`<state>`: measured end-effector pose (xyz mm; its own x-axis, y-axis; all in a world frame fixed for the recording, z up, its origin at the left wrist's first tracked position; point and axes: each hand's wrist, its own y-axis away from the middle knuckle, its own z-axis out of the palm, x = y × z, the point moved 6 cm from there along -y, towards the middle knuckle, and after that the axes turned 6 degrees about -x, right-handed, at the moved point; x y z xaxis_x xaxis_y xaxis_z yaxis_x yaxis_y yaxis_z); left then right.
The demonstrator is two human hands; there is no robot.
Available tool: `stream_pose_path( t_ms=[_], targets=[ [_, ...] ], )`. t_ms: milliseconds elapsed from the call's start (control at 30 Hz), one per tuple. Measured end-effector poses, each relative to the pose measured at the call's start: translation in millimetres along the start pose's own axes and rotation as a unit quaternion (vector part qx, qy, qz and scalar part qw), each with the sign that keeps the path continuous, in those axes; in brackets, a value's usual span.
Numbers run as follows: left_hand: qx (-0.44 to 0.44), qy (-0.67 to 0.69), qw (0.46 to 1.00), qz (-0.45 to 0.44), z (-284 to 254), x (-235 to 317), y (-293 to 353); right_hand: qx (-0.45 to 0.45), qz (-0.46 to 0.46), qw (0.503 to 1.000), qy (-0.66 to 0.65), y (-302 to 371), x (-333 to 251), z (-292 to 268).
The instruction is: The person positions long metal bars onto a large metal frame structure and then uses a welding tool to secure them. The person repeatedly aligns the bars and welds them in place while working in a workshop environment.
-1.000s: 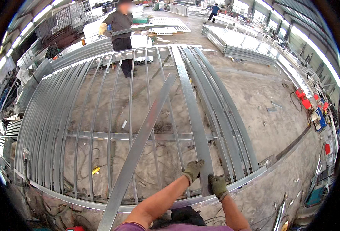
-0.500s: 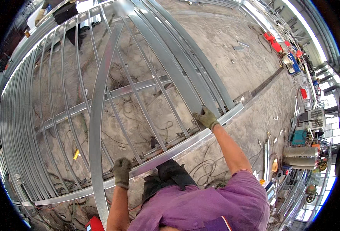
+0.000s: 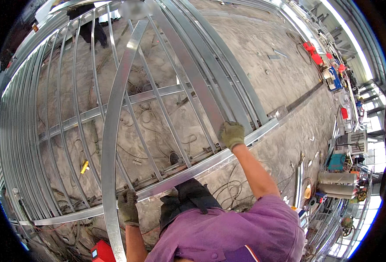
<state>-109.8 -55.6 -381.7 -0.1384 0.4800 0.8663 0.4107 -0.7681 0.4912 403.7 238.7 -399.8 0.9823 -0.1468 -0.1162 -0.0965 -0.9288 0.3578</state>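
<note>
My left hand [image 3: 128,208], in a dull green work glove, is at the front rail [image 3: 175,178] of a metal frame. Its fingers look spread, beside the right edge of a long loose steel beam [image 3: 109,153] that lies slantwise across the frame's bars. Farther right, my gloved right hand [image 3: 232,134] is closed over the near end of a wide steel channel [image 3: 188,63]. This channel lies lengthwise on the frame, left of other wide channels [image 3: 228,70]. The underside of my right hand's grip is hidden.
Thin steel bars [image 3: 162,102] span the frame, packed closely at the left. Cables [image 3: 232,192] and a yellow tool [image 3: 84,167] lie on the concrete floor. Another person's dark-clad legs [image 3: 98,35] stand at the far left. A red machine [image 3: 102,252] is near my left arm.
My left hand has shifted left and down toward the loose beam, its fingers loosening. The channel's near end has moved slightly left with my right hand. The other person's legs have shifted right.
</note>
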Motion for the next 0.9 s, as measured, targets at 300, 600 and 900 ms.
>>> stream_pose_path(
  t_ms=[300, 600, 900],
  targets=[
    [0.136, -0.395, 0.889, 0.185, -27.3, 53.5, -11.6, 0.095, -0.14, 0.985, 0.027, -7.4, 32.7, 54.2],
    [0.084, -0.596, 0.798, -0.026, -77.2, 32.6, -67.1, 0.144, -0.28, 0.929, -0.192, 77.3, -112.3, 38.5],
    [0.008, -0.448, 0.894, -0.024, 26.6, 73.6, -42.4, -0.336, -0.256, 0.73, -0.538, 184.8, -304.2, 131.0]
  ],
)
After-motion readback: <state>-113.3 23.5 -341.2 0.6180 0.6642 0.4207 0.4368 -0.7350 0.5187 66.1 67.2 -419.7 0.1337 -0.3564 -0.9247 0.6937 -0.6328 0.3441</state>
